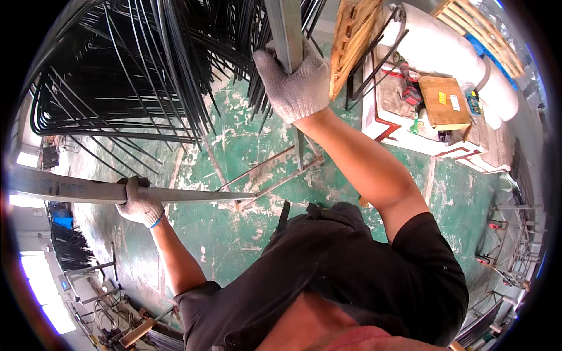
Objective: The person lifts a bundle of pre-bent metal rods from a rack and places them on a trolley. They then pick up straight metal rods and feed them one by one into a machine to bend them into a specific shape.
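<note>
Both my hands wear grey-and-white work gloves. On the left, my left hand [140,202] is closed around a grey metal post [70,188]. My right hand [295,82], higher and right of centre, grips a second grey metal post [285,26]. Both posts reach down to a low metal base [275,186] on the floor in front of my feet. Beyond and between my hands, a dense mass of black bent rods [111,126] fills the upper left, some of its ends hanging close to my right hand. What carries the rods is mostly hidden.
To the right, a cloth-covered bench [395,96] bears a red cordless power tool [411,93] and a brown box [446,104]. Behind stand white wrapped rolls [427,35] and a wooden pallet [480,32]. Metal racking [509,234] lines the right; the green floor [228,234] is worn.
</note>
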